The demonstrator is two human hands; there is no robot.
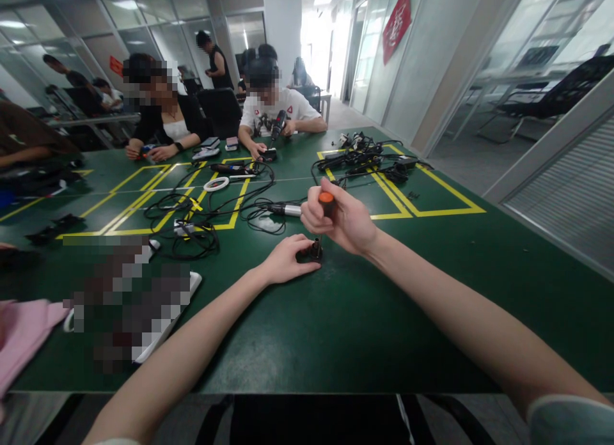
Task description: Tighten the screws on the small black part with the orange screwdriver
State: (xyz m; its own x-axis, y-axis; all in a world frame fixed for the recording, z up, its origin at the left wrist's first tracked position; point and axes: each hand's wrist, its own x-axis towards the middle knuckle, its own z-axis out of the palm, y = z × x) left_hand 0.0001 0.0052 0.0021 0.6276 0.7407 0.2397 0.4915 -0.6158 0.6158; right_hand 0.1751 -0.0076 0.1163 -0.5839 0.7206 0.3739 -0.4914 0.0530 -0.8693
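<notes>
My right hand [348, 221] is wrapped round the handle of a screwdriver [327, 202], whose orange and black end points up toward me. Its shaft runs down to a small black part [315, 252] on the green table. Whether the tip touches that part I cannot tell. My left hand [289, 259] grips the black part from the left, thumb on the far side and fingers on the near side. Just beyond both hands lies a silver and black cylindrical tool [286, 210] with a coiled black cable.
The green table [268, 343] carries yellow tape outlines. Tangled cables and black devices [357, 156] lie at the back right, more cables [192, 237] at the left. A white tape roll [216, 184] lies beyond. Across the table a person [275, 109] holds a power drill [278, 124].
</notes>
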